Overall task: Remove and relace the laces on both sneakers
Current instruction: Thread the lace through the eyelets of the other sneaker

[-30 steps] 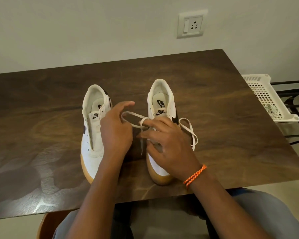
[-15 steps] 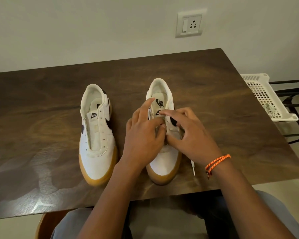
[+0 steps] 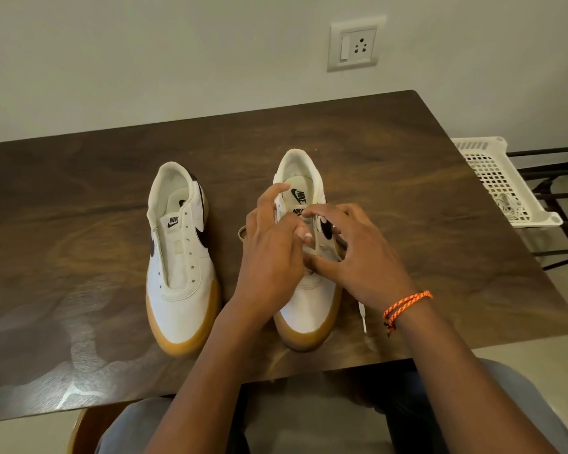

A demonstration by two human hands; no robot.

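Head view, hands first. Left hand [image 3: 269, 253] sits over the mid-eyelets of the right-side sneaker [image 3: 309, 290], thumb and curled fingers pinching what looks like the lace [image 3: 363, 314] against the tongue; index finger lifted and straight. Right hand [image 3: 358, 253] arches over the same spot, fingertips [image 3: 312, 213] bent down toward the eyelet row; whether it actually grips the lace I cannot tell, the contact is hidden.

1 lace end trails off the shoe's right flank onto the table [image 3: 79, 224], tip near the front edge. A loop shows just left of the left hand.

Left-side sneaker [image 3: 181, 257] stands beside it, apart, all eyelets bare: no lace in it.

Risks, as I judge them:
- loose tail snags under the wrist or slides off the table edge, pulling threaded rows slack;
- 2 hands crowding 1 eyelet, so a hole gets skipped or the flat lace twists;
- uneven ends if 1 side is drawn too far.
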